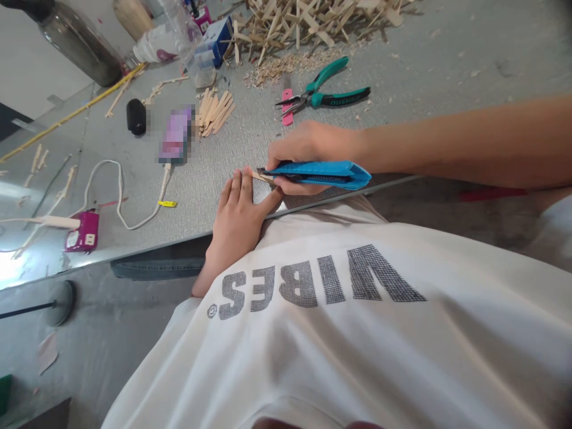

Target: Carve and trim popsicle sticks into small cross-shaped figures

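A blue utility knife [330, 173] is gripped in my right hand [313, 143], at the table's near edge. Its blade end meets a small wooden craft stick [263, 177]. My left hand [239, 205] rests on the tabletop with its fingers stretched out and holds the stick down between forefinger and thumb. Part of the stick is hidden by my fingers. Beyond my right hand lie long-nose pliers [319, 92] with green and black handles, their jaws over a pink-handled tool [287, 107].
A heap of wooden sticks [308, 21] and shavings [286, 65] covers the far side. A small stick pile [217, 113], a phone [176, 134] on a white cable [120, 190], a black case [136, 117], a purple adapter [83, 232] and a dark bottle [80, 44] stand leftward.
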Motion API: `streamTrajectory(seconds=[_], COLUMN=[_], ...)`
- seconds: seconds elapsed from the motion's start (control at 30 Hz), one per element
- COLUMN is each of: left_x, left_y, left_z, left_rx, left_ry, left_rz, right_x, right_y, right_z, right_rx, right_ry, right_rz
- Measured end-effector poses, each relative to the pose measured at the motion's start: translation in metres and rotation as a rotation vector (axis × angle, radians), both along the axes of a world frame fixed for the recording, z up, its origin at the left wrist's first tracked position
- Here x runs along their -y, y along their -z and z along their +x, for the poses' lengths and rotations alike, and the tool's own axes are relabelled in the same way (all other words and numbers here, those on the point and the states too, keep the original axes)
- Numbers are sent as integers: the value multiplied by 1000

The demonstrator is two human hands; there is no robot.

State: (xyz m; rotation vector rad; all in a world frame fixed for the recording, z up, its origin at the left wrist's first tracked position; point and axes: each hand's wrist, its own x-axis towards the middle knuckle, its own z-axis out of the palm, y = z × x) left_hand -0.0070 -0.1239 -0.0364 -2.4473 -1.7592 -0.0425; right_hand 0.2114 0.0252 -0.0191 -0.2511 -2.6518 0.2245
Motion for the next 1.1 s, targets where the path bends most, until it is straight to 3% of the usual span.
streamTrajectory(seconds=[0.53,1.1], left_x=[-1,0], left_y=[-1,-2], left_z=[0,0], left_rx=[24,15], left_ry=[2,7], left_rz=[-19,-8], right_x=[-2,2], right_y=[-1,-7], right_z=[3,1], right_rx=[62,-14], right_ry=[-18,-48], right_rz=[15,83])
